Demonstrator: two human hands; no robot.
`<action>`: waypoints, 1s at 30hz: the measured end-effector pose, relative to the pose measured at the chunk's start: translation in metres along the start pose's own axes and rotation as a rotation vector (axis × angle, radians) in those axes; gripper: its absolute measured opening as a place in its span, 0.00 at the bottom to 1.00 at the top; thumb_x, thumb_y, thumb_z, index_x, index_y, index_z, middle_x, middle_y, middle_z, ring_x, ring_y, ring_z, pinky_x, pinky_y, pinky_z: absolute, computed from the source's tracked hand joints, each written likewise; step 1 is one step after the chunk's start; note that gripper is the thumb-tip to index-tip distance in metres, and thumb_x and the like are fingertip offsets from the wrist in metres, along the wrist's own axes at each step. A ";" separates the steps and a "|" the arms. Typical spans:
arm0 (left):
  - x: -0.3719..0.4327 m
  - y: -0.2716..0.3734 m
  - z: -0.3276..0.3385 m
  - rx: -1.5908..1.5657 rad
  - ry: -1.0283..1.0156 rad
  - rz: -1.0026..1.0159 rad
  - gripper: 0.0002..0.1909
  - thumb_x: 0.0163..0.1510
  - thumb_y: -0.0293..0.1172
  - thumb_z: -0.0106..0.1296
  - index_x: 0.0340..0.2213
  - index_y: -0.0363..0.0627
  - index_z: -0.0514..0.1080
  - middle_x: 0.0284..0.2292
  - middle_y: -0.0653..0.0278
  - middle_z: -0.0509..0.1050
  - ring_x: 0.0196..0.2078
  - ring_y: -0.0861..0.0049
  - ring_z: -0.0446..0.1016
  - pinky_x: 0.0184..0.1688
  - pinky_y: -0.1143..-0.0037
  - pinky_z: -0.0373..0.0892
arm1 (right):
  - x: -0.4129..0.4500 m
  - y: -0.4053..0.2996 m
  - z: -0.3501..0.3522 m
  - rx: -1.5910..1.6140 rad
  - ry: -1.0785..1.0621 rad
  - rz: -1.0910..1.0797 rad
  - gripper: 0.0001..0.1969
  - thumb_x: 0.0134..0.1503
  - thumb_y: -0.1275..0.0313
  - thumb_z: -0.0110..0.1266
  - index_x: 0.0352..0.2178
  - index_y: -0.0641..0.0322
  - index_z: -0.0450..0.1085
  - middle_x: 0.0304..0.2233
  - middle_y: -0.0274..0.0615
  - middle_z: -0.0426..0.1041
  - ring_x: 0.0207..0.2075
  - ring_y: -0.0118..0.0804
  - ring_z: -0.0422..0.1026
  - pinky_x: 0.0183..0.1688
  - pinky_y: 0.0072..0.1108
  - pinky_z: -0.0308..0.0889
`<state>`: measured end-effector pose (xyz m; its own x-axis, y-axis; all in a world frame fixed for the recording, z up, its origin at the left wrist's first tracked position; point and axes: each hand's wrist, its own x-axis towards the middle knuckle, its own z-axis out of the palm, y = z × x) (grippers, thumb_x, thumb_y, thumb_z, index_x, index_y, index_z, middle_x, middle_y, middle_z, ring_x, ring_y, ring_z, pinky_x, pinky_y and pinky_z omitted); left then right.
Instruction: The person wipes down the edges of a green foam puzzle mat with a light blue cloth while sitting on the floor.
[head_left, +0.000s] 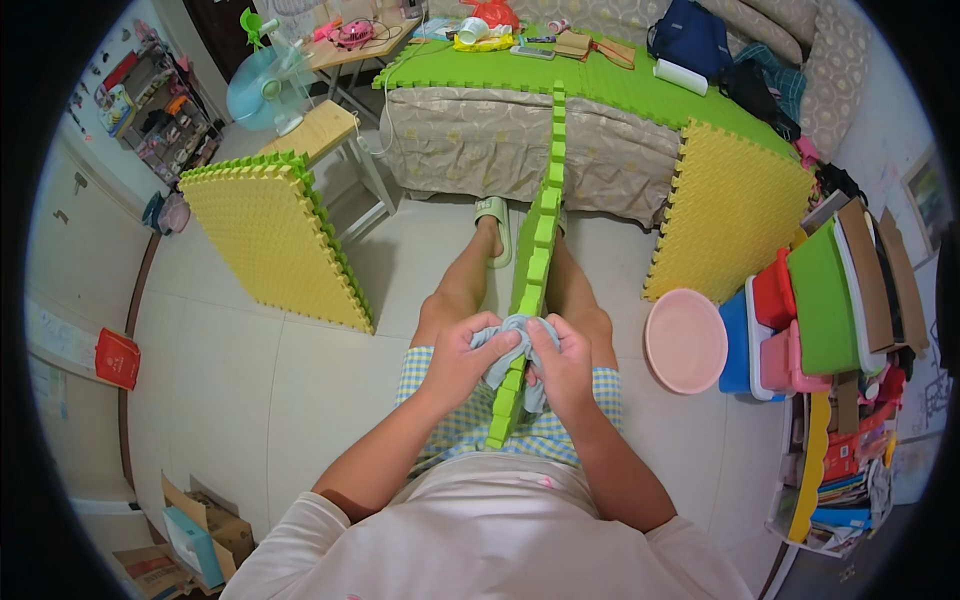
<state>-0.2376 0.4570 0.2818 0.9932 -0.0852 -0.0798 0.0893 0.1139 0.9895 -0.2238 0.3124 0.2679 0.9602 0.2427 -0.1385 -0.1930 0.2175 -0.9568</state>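
Observation:
A green interlocking foam mat (539, 259) stands on edge between my legs, its toothed edge facing up. Over that edge lies a crumpled grey-blue cloth (516, 327), folded down on both sides of it. My left hand (469, 355) grips the cloth from the left, thumb on top. From the right, my right hand (561, 358) pinches the other part of the cloth, also with its thumb on top. Some fingers of both hands are hidden behind the cloth and mat.
Yellow-faced foam mats lean at the left (274, 232) against a wooden stool (319, 129) and at the right (724, 210) against the covered sofa (457, 139). A pink basin (685, 341) stands by stacked storage boxes (814, 300). A fan (268, 88) is at the back left.

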 end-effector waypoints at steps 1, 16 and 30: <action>0.003 0.000 -0.003 0.001 -0.001 0.003 0.08 0.49 0.33 0.54 0.24 0.42 0.68 0.18 0.76 0.66 0.20 0.93 0.61 0.22 0.88 0.57 | -0.001 0.000 0.001 0.125 0.010 -0.005 0.11 0.54 0.68 0.50 0.22 0.61 0.60 0.17 0.28 0.63 0.17 0.16 0.60 0.16 0.11 0.55; 0.028 -0.028 -0.011 -0.109 -0.218 0.080 0.11 0.49 0.29 0.53 0.32 0.43 0.62 0.29 0.73 0.64 0.33 0.89 0.63 0.35 0.86 0.60 | 0.012 0.043 -0.039 -0.226 0.044 -0.256 0.06 0.53 0.74 0.49 0.24 0.63 0.61 0.32 0.36 0.63 0.33 0.22 0.62 0.35 0.15 0.58; -0.023 -0.048 0.024 -0.209 0.185 0.278 0.06 0.57 0.29 0.36 0.32 0.40 0.58 0.53 0.49 0.54 0.55 0.68 0.55 0.55 0.72 0.51 | 0.012 0.034 -0.020 0.091 -0.271 -0.127 0.03 0.54 0.78 0.43 0.25 0.64 0.61 0.59 0.51 0.45 0.44 0.23 0.59 0.43 0.16 0.58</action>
<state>-0.2664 0.4298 0.2393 0.9768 0.1545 0.1484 -0.1904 0.3086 0.9320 -0.2153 0.3038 0.2286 0.8911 0.4489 0.0659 -0.1039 0.3431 -0.9335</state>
